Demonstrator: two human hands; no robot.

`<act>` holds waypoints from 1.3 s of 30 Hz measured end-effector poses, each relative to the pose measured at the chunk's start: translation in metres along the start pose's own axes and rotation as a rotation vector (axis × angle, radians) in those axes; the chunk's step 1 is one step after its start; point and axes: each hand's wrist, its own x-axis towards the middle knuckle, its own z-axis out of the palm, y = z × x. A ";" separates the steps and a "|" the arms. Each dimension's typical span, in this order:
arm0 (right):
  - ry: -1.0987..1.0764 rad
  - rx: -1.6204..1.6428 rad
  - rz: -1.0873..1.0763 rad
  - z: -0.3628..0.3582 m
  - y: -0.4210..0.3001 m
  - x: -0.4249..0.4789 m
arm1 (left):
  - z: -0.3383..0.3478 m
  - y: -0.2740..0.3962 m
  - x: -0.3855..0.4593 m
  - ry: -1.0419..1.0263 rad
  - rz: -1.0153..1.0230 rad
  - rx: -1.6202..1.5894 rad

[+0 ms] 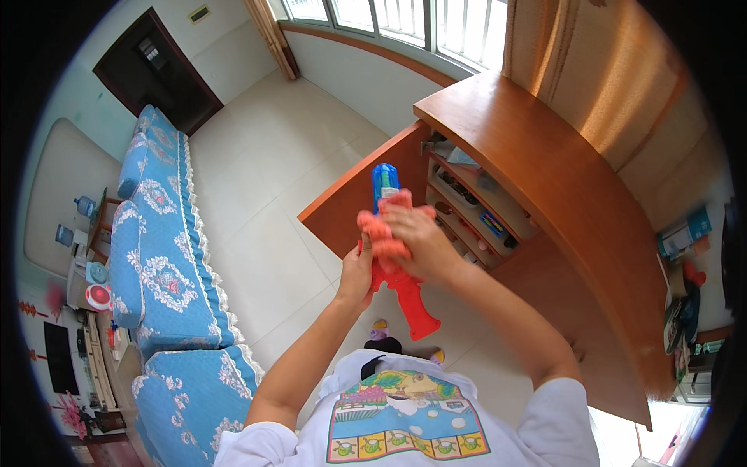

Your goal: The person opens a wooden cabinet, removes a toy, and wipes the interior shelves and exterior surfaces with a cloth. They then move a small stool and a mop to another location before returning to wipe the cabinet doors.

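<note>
A red and blue plastic toy gun (413,306) is held up before my chest, its red handle pointing down and its clear blue end upward. My left hand (356,274) grips the toy's red body from the left side. My right hand (415,239) is pressed over a coral-coloured cloth (392,248), which is bunched against the toy's middle. The cloth hides much of the toy's body and is slightly blurred.
Just beyond my hands a wooden cabinet door (365,184) stands open beside shelves (487,213) holding various items. The curved wooden cabinet top (525,128) runs along the right. A sofa with a blue floral cover (169,257) is at the left, with tiled floor (251,175) between.
</note>
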 end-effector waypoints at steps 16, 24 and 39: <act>-0.113 0.170 0.640 -0.060 -0.013 -0.121 | -0.003 0.003 0.036 0.122 -0.014 0.053; 0.028 -0.135 0.298 0.005 -0.014 -0.096 | 0.011 -0.029 0.046 0.228 0.047 0.033; 0.631 -0.350 0.772 -0.197 0.012 -0.159 | 0.001 -0.198 0.067 0.325 -0.393 -0.327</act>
